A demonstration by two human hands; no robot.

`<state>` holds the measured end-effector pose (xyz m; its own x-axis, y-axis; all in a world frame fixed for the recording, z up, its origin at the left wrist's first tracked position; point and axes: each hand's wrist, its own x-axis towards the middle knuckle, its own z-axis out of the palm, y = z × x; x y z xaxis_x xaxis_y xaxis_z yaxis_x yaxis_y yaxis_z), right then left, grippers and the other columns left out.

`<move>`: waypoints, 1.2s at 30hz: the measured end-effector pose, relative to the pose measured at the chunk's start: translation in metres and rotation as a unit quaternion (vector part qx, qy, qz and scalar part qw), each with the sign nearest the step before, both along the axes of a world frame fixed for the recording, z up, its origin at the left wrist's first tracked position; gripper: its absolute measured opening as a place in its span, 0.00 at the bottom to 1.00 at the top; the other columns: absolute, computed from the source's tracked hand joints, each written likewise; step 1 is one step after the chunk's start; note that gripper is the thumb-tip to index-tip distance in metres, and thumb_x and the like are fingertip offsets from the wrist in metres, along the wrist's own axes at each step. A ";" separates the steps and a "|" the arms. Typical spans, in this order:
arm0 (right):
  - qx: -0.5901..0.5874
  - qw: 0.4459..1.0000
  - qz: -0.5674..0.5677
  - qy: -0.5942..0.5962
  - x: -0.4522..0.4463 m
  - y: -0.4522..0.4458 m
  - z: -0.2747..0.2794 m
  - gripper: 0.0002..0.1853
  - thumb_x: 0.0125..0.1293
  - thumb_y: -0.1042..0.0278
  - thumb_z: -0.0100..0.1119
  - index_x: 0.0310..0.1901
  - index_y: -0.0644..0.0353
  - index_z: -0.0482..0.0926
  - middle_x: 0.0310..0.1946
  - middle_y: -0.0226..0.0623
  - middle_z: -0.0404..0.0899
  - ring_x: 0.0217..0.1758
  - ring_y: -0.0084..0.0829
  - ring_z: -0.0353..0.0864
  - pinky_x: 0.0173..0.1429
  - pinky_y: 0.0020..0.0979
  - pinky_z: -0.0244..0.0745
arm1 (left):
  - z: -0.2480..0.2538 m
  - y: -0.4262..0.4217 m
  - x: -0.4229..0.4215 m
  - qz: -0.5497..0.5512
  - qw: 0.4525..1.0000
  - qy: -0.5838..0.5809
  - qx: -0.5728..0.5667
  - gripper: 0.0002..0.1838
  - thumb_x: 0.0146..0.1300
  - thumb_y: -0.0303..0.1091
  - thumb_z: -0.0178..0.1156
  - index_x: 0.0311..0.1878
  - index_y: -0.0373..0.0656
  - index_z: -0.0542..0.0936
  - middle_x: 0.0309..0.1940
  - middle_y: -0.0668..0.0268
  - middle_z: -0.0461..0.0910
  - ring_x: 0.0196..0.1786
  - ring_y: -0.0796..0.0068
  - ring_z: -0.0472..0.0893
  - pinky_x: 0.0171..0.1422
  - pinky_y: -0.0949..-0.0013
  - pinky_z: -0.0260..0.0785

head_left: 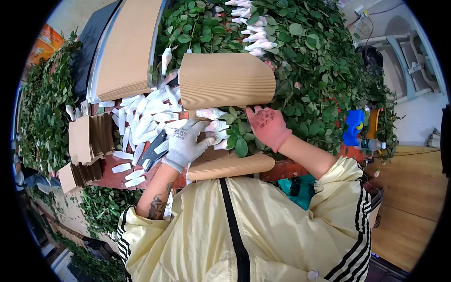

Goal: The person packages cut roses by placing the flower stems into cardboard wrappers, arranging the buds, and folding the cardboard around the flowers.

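Note:
My left hand (185, 143), in a white glove, lies against several rose buds (216, 126) in white mesh sleeves, its thumb apart from its fingers. My right hand (270, 129), in a pink glove, rests on the rose leaves (240, 136), fingertips at the lower edge of a sheet of corrugated cardboard (228, 82). The roses lie between this sheet and a folded cardboard edge (230, 167) near my body. Beside my left wrist is a black stapler-like tool (154, 151), partly covered by white sleeves.
Loose white foam sleeves (141, 120) are heaped on the red table (108, 176). Small cardboard pieces (91, 138) and a tall cardboard stack (129, 47) stand left. Leafy roses (310, 61) fill the back and right, near a blue tape dispenser (353, 127) and a plastic bottle (371, 144).

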<state>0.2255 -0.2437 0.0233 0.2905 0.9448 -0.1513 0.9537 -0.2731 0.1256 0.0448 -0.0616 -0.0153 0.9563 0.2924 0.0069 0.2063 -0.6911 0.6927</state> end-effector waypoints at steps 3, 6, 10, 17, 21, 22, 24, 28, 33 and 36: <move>0.032 0.999 0.032 0.014 -0.017 0.009 0.040 0.14 0.53 0.61 0.55 0.41 0.55 0.71 0.36 0.35 0.75 0.40 0.36 0.78 0.40 0.35 0.70 | -0.001 -0.002 -0.001 0.030 0.999 -0.016 0.035 0.24 0.54 0.47 0.63 0.51 0.45 0.76 0.47 0.60 0.75 0.45 0.59 0.78 0.48 0.62 0.71; -0.065 0.992 0.073 0.081 -0.026 0.013 0.034 0.16 0.53 0.57 0.57 0.41 0.54 0.72 0.36 0.36 0.75 0.41 0.37 0.78 0.41 0.36 0.70 | 0.001 -0.003 -0.001 0.029 0.997 0.003 0.065 0.22 0.52 0.41 0.64 0.51 0.45 0.76 0.42 0.61 0.75 0.40 0.59 0.78 0.42 0.63 0.72; -0.011 0.987 0.128 0.094 -0.021 -0.004 -0.001 0.11 0.53 0.60 0.55 0.35 0.56 0.72 0.29 0.37 0.76 0.33 0.38 0.79 0.32 0.38 0.72 | 0.003 -0.010 0.000 -0.044 0.986 -0.083 0.134 0.24 0.50 0.44 0.65 0.51 0.48 0.76 0.35 0.63 0.77 0.36 0.60 0.78 0.38 0.61 0.71; -0.070 0.972 0.165 0.153 -0.020 0.005 0.006 0.08 0.54 0.66 0.52 0.35 0.58 0.74 0.29 0.38 0.77 0.34 0.38 0.80 0.34 0.40 0.73 | 0.000 0.010 0.005 -0.102 0.982 -0.083 0.139 0.22 0.53 0.43 0.61 0.53 0.51 0.76 0.43 0.64 0.78 0.42 0.64 0.78 0.45 0.61 0.68; -0.126 0.963 0.174 0.162 -0.025 0.011 0.012 0.09 0.54 0.65 0.53 0.35 0.58 0.74 0.28 0.38 0.77 0.33 0.39 0.80 0.35 0.38 0.73 | 0.000 0.008 -0.001 -0.135 0.980 -0.069 0.129 0.22 0.53 0.39 0.61 0.52 0.47 0.77 0.44 0.63 0.79 0.47 0.61 0.77 0.51 0.60 0.68; -0.069 0.967 0.166 0.181 -0.022 0.010 0.003 0.09 0.53 0.63 0.55 0.34 0.58 0.74 0.27 0.38 0.77 0.33 0.39 0.80 0.35 0.38 0.73 | -0.004 0.008 -0.002 -0.137 0.980 -0.068 0.129 0.22 0.53 0.39 0.61 0.52 0.47 0.77 0.44 0.63 0.79 0.47 0.61 0.77 0.51 0.60 0.68; -0.012 0.967 0.157 0.198 -0.021 0.011 0.003 0.10 0.53 0.62 0.56 0.34 0.57 0.74 0.27 0.37 0.77 0.32 0.39 0.80 0.34 0.38 0.73 | -0.009 0.006 -0.003 -0.092 0.989 -0.097 0.065 0.20 0.54 0.38 0.61 0.51 0.45 0.78 0.42 0.61 0.79 0.45 0.59 0.78 0.50 0.60 0.69; 0.058 0.981 0.064 0.176 -0.017 0.013 0.009 0.12 0.52 0.60 0.59 0.36 0.56 0.74 0.28 0.37 0.77 0.32 0.37 0.80 0.34 0.38 0.73 | 0.006 0.008 -0.005 -0.064 0.995 -0.038 -0.062 0.16 0.58 0.37 0.58 0.50 0.44 0.78 0.41 0.59 0.79 0.44 0.58 0.78 0.49 0.59 0.69; 0.091 0.986 0.078 0.112 -0.017 0.008 -0.019 0.15 0.52 0.59 0.59 0.40 0.54 0.75 0.35 0.37 0.77 0.34 0.35 0.80 0.35 0.38 0.72 | 0.006 0.009 0.000 -0.069 0.979 -0.057 -0.183 0.16 0.57 0.31 0.59 0.50 0.41 0.77 0.39 0.56 0.79 0.43 0.58 0.78 0.47 0.64 0.70; 0.032 0.992 0.105 0.058 -0.013 0.018 -0.023 0.16 0.51 0.58 0.59 0.41 0.53 0.74 0.36 0.37 0.75 0.34 0.35 0.80 0.35 0.37 0.72 | -0.006 0.006 -0.006 -0.063 0.976 -0.092 -0.188 0.20 0.53 0.31 0.63 0.51 0.39 0.76 0.40 0.57 0.78 0.42 0.61 0.79 0.47 0.66 0.70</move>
<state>0.2127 -0.2262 0.0005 0.0702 0.9915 -0.1096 0.9975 -0.0706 0.0004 0.0386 -0.0559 -0.0213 0.9775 0.1880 0.0960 -0.0148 -0.3927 0.9195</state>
